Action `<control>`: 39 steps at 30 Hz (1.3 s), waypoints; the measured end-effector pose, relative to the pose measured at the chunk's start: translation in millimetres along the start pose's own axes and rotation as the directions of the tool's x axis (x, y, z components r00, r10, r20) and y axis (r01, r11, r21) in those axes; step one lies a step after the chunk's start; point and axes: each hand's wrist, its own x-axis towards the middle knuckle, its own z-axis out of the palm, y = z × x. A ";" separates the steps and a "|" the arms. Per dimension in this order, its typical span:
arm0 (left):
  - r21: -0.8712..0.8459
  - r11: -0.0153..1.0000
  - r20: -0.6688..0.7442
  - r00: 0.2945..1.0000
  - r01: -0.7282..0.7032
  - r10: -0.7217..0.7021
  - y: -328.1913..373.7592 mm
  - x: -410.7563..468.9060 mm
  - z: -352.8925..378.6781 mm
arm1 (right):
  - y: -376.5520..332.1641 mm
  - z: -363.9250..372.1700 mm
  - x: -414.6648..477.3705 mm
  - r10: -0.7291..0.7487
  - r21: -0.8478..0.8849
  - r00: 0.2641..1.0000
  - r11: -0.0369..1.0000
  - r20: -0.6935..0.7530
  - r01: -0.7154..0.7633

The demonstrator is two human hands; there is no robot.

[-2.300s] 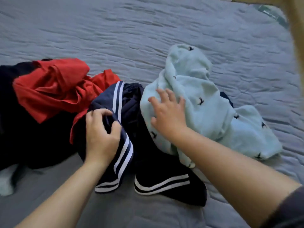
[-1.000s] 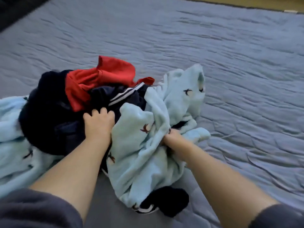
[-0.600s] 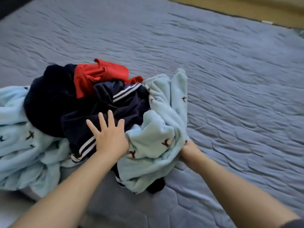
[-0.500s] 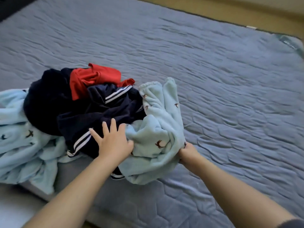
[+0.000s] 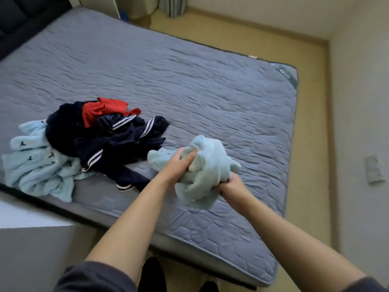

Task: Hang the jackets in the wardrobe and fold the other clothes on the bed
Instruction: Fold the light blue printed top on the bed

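Both my hands hold a bunched light blue fleece garment (image 5: 208, 165) with small dark bird prints, lifted just above the grey quilted bed (image 5: 189, 85). My left hand (image 5: 179, 164) grips its upper left fold with curled fingers. My right hand (image 5: 230, 183) grips its lower right edge from below. To the left lies a pile: a navy garment with white stripes (image 5: 117, 144), a red garment (image 5: 101, 109) on top at the back, and a second light blue fleece piece (image 5: 35, 165) at the bed's near left edge.
A white box-like surface (image 5: 31, 239) stands at the lower left beside the bed. Tan floor (image 5: 307, 123) runs along the bed's right side and far end. A dark headboard (image 5: 19, 20) is at the top left. My feet (image 5: 151, 275) stand at the bed's near edge.
The light blue fleece garment has come off the pile and moved right, now bunched in both hands. My left hand left the navy garment and gripped the fleece. The view pulled back and up.
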 end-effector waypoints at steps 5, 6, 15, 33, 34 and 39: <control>-0.083 0.984 -0.111 0.982 -0.160 0.150 31.7 -66.6 49.6 | -39.7 -35.8 -88.2 -0.074 0.122 0.989 0.988 -0.128 0.090; -0.140 0.975 -0.100 0.983 -0.170 0.157 37.6 -80.5 55.8 | -44.7 -40.6 -102.2 -0.085 0.176 0.985 0.978 -0.152 0.111; -0.491 0.836 -0.059 0.967 -0.243 0.246 113.6 -174.9 69.5 | -84.2 -27.6 -176.9 -0.171 0.439 0.947 0.854 -0.271 0.279; 0.281 0.835 0.395 0.850 -0.472 0.348 108.6 -181.6 -8.1 | -167.8 48.8 -163.9 -0.340 0.628 0.842 0.562 -0.418 0.539; 0.275 0.826 0.329 0.855 -0.492 0.400 111.1 -181.5 -6.3 | -171.9 52.9 -161.9 -0.346 0.619 0.842 0.571 -0.414 0.539; 0.078 0.832 0.098 0.835 -0.549 0.542 133.7 -180.7 -4.1 | -179.3 49.2 -161.0 -0.352 0.701 0.875 0.529 -0.331 0.478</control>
